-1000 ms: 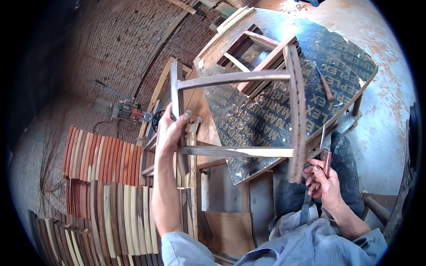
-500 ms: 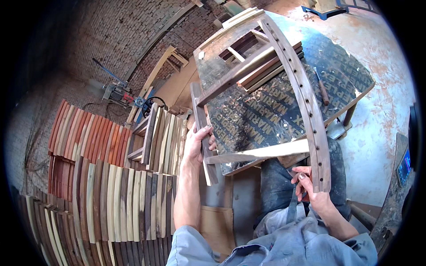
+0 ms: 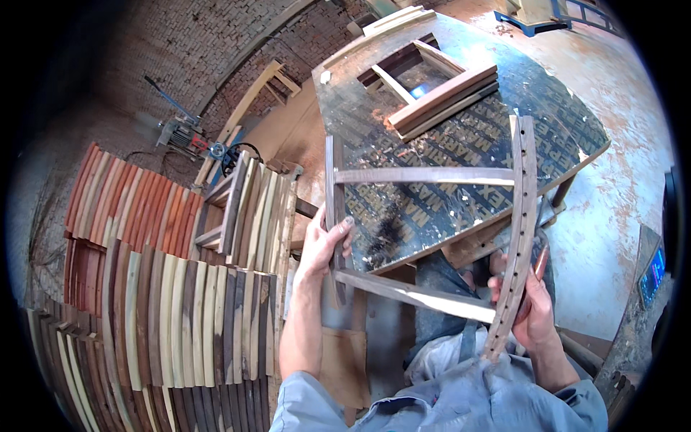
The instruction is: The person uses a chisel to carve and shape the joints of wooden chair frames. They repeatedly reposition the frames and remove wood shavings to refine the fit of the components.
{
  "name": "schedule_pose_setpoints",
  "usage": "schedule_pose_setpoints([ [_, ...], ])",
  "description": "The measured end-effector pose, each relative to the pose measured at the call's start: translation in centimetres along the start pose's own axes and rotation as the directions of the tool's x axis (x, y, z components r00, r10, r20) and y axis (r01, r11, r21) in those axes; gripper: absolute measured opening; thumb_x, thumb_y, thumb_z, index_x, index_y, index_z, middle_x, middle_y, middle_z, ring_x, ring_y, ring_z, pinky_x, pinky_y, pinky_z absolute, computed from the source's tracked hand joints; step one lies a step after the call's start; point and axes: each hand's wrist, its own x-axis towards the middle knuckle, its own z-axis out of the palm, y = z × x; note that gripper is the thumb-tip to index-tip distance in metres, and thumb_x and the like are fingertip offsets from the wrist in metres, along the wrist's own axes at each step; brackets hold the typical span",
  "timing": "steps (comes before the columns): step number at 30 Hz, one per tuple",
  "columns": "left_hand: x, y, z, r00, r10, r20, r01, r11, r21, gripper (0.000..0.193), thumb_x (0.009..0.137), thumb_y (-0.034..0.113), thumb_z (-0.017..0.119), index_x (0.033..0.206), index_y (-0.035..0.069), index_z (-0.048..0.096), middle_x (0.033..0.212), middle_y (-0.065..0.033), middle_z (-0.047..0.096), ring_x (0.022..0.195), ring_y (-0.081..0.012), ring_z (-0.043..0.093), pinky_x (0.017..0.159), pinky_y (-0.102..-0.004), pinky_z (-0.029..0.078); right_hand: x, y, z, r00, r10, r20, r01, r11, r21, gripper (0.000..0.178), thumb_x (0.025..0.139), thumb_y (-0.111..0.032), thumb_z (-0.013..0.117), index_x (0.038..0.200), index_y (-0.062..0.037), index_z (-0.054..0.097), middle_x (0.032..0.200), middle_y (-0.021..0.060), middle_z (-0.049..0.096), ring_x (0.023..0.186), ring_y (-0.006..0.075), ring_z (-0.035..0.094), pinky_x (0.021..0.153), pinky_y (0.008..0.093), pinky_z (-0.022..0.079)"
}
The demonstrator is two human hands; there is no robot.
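Note:
A dark wooden frame (image 3: 425,176) is held up in front of me, partly over the workbench. It has a straight rail (image 3: 335,169) on the left, two crossbars, and a curved rail (image 3: 520,209) with a row of small holes on the right. My left hand (image 3: 322,245) is closed around the straight rail, between the crossbars. Around the lower curved rail my right hand (image 3: 534,306) is closed, its fingers partly hidden behind the wood. A reddish-brown, handle-like piece (image 3: 541,263) sticks up at that hand; its kind I cannot make out.
The dark-topped workbench (image 3: 446,155) carries a second wooden frame (image 3: 392,85) and stacked strips (image 3: 446,104), with shavings scattered about. Tall stacks of wooden pieces (image 3: 180,324) stand at left. Behind them is a motor-driven machine (image 3: 180,137). A lit screen (image 3: 653,273) is at right.
The frame has swung lower and nearer, its curved rail's far end dropping toward me. My right hand has shifted from the rail's bottom end to a grip around it.

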Motion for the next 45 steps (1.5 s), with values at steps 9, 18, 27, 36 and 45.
schedule_pose_setpoints([
  [9,7.5,-1.1,2.4,0.974,-0.173,0.147,0.098,0.905,0.415,0.057,0.092,0.021,0.077,0.144,0.007,0.058,0.119,-0.0041,0.069,0.106,-0.0149,0.063,0.092,-0.0316,0.052,-0.8,-4.3,2.5,0.989,0.041,0.144,-0.037,0.999,-0.03,0.052,0.107,-0.044,0.051,0.138,-0.0021,0.049,0.11,0.0171,0.07,0.103,0.0293,0.071,0.091,0.0452,0.059],
  [18,13.2,-5.0,8.1,0.933,-0.227,0.279,0.012,0.794,0.608,0.051,0.086,0.016,0.084,0.134,0.009,0.069,0.109,-0.0059,0.076,0.093,-0.0139,0.068,0.086,-0.031,0.055,1.1,-4.2,9.0,0.944,-0.104,0.313,0.161,0.973,-0.165,0.043,0.107,-0.035,0.056,0.135,-0.0044,0.045,0.123,0.0194,0.069,0.114,0.0279,0.069,0.098,0.0397,0.055],
  [27,1.6,18.0,8.6,0.916,0.091,0.391,-0.244,0.899,0.363,0.062,0.109,0.041,0.053,0.144,-0.009,0.051,0.132,-0.0235,0.067,0.121,-0.029,0.066,0.103,-0.0399,0.053,5.4,-6.0,14.4,0.962,-0.066,0.263,0.147,0.942,-0.302,0.043,0.107,-0.043,0.058,0.121,-0.0026,0.054,0.092,0.0016,0.061,0.068,0.0067,0.062,0.058,0.0222,0.054],
  [36,-4.6,22.6,11.9,0.933,0.135,0.334,-0.361,0.351,0.864,0.078,0.094,0.015,0.074,0.158,-0.005,0.032,0.141,-0.023,0.059,0.121,-0.0284,0.064,0.097,-0.0362,0.055,13.9,-4.0,15.1,0.835,-0.417,0.36,0.528,0.791,-0.309,0.056,0.104,-0.06,0.048,0.11,-0.0049,0.054,0.079,0.0062,0.062,0.073,0.0149,0.066,0.054,0.0293,0.055],
  [45,1.6,20.3,13.4,0.806,0.461,0.371,-0.365,-0.107,0.925,0.05,0.093,0.02,0.069,0.132,-0.007,0.054,0.096,-0.0273,0.07,0.092,-0.0363,0.072,0.086,-0.0448,0.055,20.7,-14.7,-6.2,0.792,-0.608,0.065,-0.04,-0.157,-0.987,0.027,0.104,-0.02,0.052,0.121,0.001,0.048,0.089,0.0211,0.068,0.072,0.03,0.069,0.063,0.0471,0.059],
])
